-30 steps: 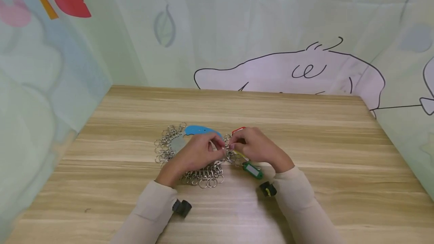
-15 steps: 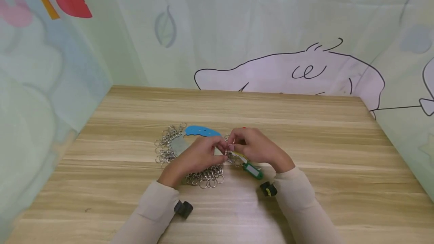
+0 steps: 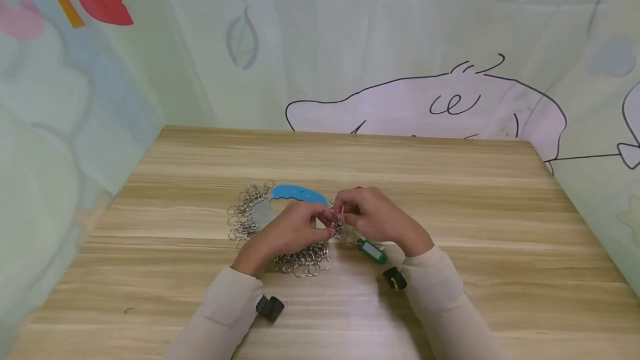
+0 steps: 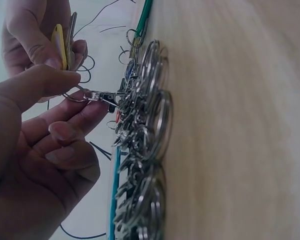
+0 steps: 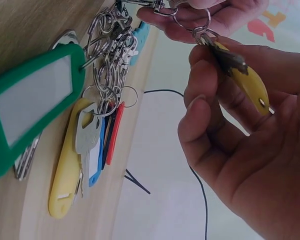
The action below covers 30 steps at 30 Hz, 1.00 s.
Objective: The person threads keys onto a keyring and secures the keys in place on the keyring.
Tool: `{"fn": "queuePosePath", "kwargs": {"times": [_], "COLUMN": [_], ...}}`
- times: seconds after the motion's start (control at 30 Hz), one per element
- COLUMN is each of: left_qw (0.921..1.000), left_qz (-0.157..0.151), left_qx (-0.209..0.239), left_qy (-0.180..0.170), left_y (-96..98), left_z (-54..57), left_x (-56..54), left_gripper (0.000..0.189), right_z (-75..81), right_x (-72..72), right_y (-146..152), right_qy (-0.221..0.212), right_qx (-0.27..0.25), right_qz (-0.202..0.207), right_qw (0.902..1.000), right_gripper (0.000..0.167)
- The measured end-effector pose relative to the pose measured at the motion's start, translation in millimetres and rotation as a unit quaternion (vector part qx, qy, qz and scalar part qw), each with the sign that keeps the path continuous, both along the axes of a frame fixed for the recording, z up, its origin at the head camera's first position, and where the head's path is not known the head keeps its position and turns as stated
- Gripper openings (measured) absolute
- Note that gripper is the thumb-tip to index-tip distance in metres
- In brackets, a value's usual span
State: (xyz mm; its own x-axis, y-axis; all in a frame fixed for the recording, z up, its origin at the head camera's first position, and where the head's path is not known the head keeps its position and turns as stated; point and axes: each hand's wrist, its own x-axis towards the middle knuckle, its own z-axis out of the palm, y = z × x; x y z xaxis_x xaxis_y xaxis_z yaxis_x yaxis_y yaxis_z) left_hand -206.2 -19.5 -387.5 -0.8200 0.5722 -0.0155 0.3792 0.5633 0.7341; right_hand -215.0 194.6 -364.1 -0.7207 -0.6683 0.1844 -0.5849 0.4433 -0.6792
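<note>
In the left wrist view, my left hand [image 4: 45, 155] pinches a metal split ring [image 4: 75, 95] between thumb and fingers, beside a small silver clasp [image 4: 102, 96]. My right hand [image 5: 250, 150] holds a yellow key tag [image 5: 252, 87] together with a key; both hang from that same ring. Beneath the hands lies a grey plate [image 3: 262, 213] fringed with metal clasps and rings [image 3: 307, 266]. A blue curved piece [image 3: 299, 192] runs along its far edge. In the head view, the fingers hide most of the ring.
A green key tag [image 3: 372, 251] lies by my right wrist. Another yellow tag [image 5: 67, 170], a key [image 5: 87, 132], a blue tag [image 5: 96, 162] and a red tag [image 5: 116, 134] cluster near the rings. The wooden table [image 3: 500, 226] meets a printed cloth backdrop [image 3: 320, 43].
My left hand has shifted slightly down and right. My right hand has edged a little left, and the red tag behind it shows less than a second ago.
</note>
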Motion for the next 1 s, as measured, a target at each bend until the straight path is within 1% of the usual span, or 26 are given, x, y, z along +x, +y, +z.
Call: {"fn": "queuePosePath", "kwargs": {"times": [0.13, 0.2, 0.27, 0.37, 0.43, 0.53, 0.6, 0.7, 0.77, 0.87, 1.0], "left_qw": [1.0, 0.9999, 0.9999, 0.9998, 0.9997, 0.9997, 0.9996, 0.9994, 0.9992, 0.9992, 0.9993], "left_qz": [0.0, 0.001, 0.007, 0.016, 0.018, 0.015, 0.017, 0.028, 0.034, 0.034, 0.031], "left_qx": [-0.005, -0.009, -0.013, -0.012, -0.012, -0.017, -0.021, -0.021, -0.018, -0.014, -0.013], "left_qy": [0.004, 0.006, 0.003, -0.007, -0.011, -0.004, -0.001, -0.006, -0.014, -0.017, -0.017], "left_y": [0.5, 0.6, 0.7, 0.8, 1.8, 4.3, 5.5, 5.9, 5.3, 4.4, 2.8], "left_z": [0.5, 1.0, 1.7, 2.4, 2.2, 1.7, 1.0, 0.3, -0.3, -1.1, -0.9], "left_x": [-0.3, -0.4, -0.2, 0.5, 0.8, 1.1, 1.0, 1.0, 0.7, 0.1, -0.3], "left_gripper": [0.011, 0.011, 0.013, 0.025, 0.036, 0.044, 0.04, 0.031, 0.025, 0.021, 0.02], "right_z": [1.5, 1.6, 1.3, 0.6, -1.1, -4.4, -6.3, -7.8, -8.3, -8.5, -9.4], "right_x": [0.1, 0.0, -0.2, -0.2, -0.6, -1.3, -2.1, -3.0, -3.7, -4.3, -5.3], "right_y": [1, 1, 1, 0, 0, -1, -1, -1, -1, 0, 0], "right_qy": [0.025, 0.026, 0.017, -0.011, -0.036, -0.082, -0.123, -0.18, -0.198, -0.187, -0.136], "right_qx": [0.007, 0.008, 0.007, 0.009, 0.01, 0.007, -0.002, -0.018, -0.023, -0.016, -0.003], "right_qz": [0.013, 0.017, 0.016, 0.005, -0.005, -0.021, -0.034, -0.054, -0.063, -0.065, -0.053], "right_qw": [0.9996, 0.9995, 0.9997, 0.9999, 0.9993, 0.9964, 0.9918, 0.9821, 0.9779, 0.9801, 0.9893], "right_gripper": [0.018, 0.018, 0.017, 0.013, 0.012, 0.011, 0.011, 0.011, 0.01, 0.009, 0.011]}}
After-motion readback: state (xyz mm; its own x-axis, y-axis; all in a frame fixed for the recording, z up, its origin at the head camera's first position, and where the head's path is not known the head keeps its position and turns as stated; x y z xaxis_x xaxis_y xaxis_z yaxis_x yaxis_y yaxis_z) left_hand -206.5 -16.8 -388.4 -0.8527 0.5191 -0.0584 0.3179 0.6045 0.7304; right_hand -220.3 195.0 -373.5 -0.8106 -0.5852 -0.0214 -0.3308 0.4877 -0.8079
